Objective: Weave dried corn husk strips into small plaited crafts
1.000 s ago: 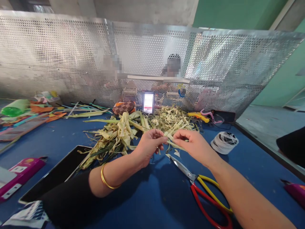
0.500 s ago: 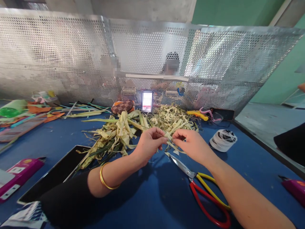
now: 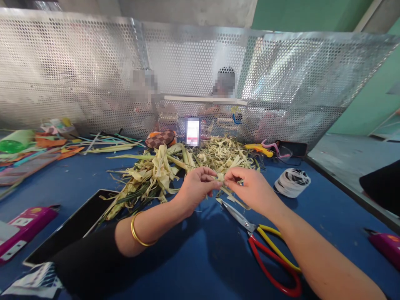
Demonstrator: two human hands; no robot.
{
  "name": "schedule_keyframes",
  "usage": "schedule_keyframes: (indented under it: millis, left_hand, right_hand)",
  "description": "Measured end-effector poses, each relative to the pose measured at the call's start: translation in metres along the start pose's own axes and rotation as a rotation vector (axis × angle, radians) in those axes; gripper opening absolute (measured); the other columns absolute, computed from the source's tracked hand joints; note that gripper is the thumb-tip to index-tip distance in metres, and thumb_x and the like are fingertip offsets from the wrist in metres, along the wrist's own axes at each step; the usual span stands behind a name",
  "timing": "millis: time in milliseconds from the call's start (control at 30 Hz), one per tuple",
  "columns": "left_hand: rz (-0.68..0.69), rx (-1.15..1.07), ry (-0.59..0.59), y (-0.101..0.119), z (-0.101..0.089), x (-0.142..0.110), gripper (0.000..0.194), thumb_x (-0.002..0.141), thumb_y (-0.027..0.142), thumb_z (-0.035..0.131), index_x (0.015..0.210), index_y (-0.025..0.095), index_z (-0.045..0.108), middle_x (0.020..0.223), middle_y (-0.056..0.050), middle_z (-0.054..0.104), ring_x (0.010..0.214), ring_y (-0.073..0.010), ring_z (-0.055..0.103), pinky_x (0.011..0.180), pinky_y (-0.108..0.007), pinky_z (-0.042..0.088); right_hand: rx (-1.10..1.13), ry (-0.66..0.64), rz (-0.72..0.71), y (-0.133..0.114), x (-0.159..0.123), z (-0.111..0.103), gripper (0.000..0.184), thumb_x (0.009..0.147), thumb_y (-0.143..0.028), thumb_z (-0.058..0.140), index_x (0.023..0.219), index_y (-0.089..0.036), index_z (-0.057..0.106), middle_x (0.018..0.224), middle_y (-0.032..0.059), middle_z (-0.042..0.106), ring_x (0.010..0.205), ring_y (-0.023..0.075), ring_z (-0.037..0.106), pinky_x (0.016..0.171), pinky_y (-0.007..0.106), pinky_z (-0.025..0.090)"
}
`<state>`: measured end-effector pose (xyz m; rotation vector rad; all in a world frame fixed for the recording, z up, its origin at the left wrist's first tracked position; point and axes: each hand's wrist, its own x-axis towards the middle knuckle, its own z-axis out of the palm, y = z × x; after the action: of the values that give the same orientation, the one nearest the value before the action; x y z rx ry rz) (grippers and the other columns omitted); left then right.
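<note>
My left hand (image 3: 197,186) and my right hand (image 3: 246,183) meet fingertip to fingertip above the middle of the table, both pinching a pale strip of dried husk (image 3: 220,178). The fingers partly cover the strip. Behind them lies a heap of shredded husk (image 3: 226,152), and to the left a bundle of longer husk leaves (image 3: 161,171). Just below my right hand, scissors (image 3: 245,223) with one red and one yellow handle rest on the table, blades slightly apart. A ball of white string (image 3: 293,182) sits to the right of my right hand.
A perforated metal screen (image 3: 193,54) borders the far side, with people behind it. A lit phone (image 3: 193,131) leans there beside a checkered pouch (image 3: 161,138). A black tray (image 3: 71,225) and a purple power strip (image 3: 26,229) lie left, coloured strips (image 3: 106,143) farther back.
My fingertips have drawn slightly closer together, and my right fingers have turned a little over the husk strip. Everything else on the table stays put.
</note>
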<state>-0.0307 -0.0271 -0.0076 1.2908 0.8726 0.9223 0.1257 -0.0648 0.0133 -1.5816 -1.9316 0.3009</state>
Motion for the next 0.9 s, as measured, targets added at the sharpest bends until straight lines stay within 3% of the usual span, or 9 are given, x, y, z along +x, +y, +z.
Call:
schedule_keyframes:
  millis: [133, 300, 367, 467, 600, 700, 900]
  left_hand:
    - [-0.048, -0.034, 0.011, -0.0014, -0.0002, 0.0008, 0.036, 0.058, 0.02, 0.075, 0.087, 0.015, 0.054, 0.051, 0.007, 0.056, 0.038, -0.0052, 0.043, 0.035, -0.016, 0.029]
    - [-0.099, -0.011, -0.054, -0.0016, 0.0017, -0.0016, 0.016, 0.057, 0.022, 0.072, 0.062, 0.014, 0.059, 0.045, 0.005, 0.05, 0.039, -0.0046, 0.041, 0.037, -0.017, 0.033]
    - [-0.088, 0.019, -0.082, -0.0019, 0.0017, -0.002, 0.014, 0.058, 0.022, 0.07, 0.055, 0.015, 0.059, 0.043, 0.005, 0.047, 0.039, -0.0048, 0.04, 0.037, -0.018, 0.032]
    - [-0.065, 0.076, -0.106, -0.0032, 0.001, -0.0018, 0.015, 0.06, 0.022, 0.069, 0.052, 0.015, 0.059, 0.042, 0.005, 0.046, 0.038, -0.005, 0.039, 0.037, -0.018, 0.032]
    - [-0.053, 0.161, -0.145, -0.0047, 0.0014, -0.0031, 0.009, 0.061, 0.021, 0.069, 0.059, 0.015, 0.064, 0.047, 0.004, 0.05, 0.038, -0.0052, 0.041, 0.037, -0.018, 0.034]
    - [-0.074, 0.179, -0.185, -0.0037, 0.0021, -0.0053, 0.006, 0.061, 0.02, 0.068, 0.061, 0.015, 0.066, 0.05, 0.003, 0.054, 0.04, -0.0058, 0.043, 0.038, -0.018, 0.036]
    - [-0.07, 0.239, -0.323, -0.0007, 0.0013, -0.0072, 0.009, 0.064, 0.02, 0.063, 0.057, 0.016, 0.065, 0.048, 0.004, 0.053, 0.039, -0.0058, 0.042, 0.04, -0.018, 0.036]
  right_hand:
    - [-0.022, 0.079, 0.035, 0.0, -0.0006, 0.0033, 0.006, 0.076, -0.025, 0.055, 0.071, -0.022, 0.057, 0.067, 0.0003, 0.062, 0.063, 0.0163, 0.055, 0.061, 0.028, 0.038]
    - [0.046, 0.056, 0.047, -0.0004, -0.0013, 0.0041, 0.013, 0.077, -0.025, 0.055, 0.089, -0.021, 0.059, 0.069, 0.0006, 0.064, 0.063, 0.0161, 0.056, 0.061, 0.028, 0.038]
    - [0.037, -0.002, 0.022, -0.0007, -0.0013, 0.0021, 0.012, 0.082, -0.026, 0.05, 0.085, -0.022, 0.061, 0.07, 0.0004, 0.064, 0.062, 0.0148, 0.054, 0.059, 0.027, 0.037]
    - [-0.015, -0.055, 0.014, -0.0018, -0.0012, -0.0008, 0.025, 0.087, -0.03, 0.042, 0.071, -0.022, 0.06, 0.062, -0.0005, 0.059, 0.057, 0.0135, 0.049, 0.055, 0.026, 0.033]
    - [-0.019, -0.016, 0.0, -0.0016, -0.0005, 0.0004, 0.016, 0.079, -0.029, 0.054, 0.066, -0.021, 0.058, 0.067, -0.0005, 0.058, 0.059, 0.0132, 0.05, 0.054, 0.026, 0.034]
    - [0.056, -0.011, 0.005, 0.0003, 0.0006, 0.0026, 0.011, 0.075, -0.022, 0.056, 0.065, -0.02, 0.057, 0.068, -0.0004, 0.058, 0.062, 0.0136, 0.051, 0.056, 0.026, 0.036]
    - [0.31, -0.046, 0.115, 0.003, 0.0022, 0.0074, 0.013, 0.076, -0.028, 0.052, 0.066, -0.02, 0.052, 0.058, -0.004, 0.05, 0.053, 0.0113, 0.045, 0.051, 0.025, 0.035]
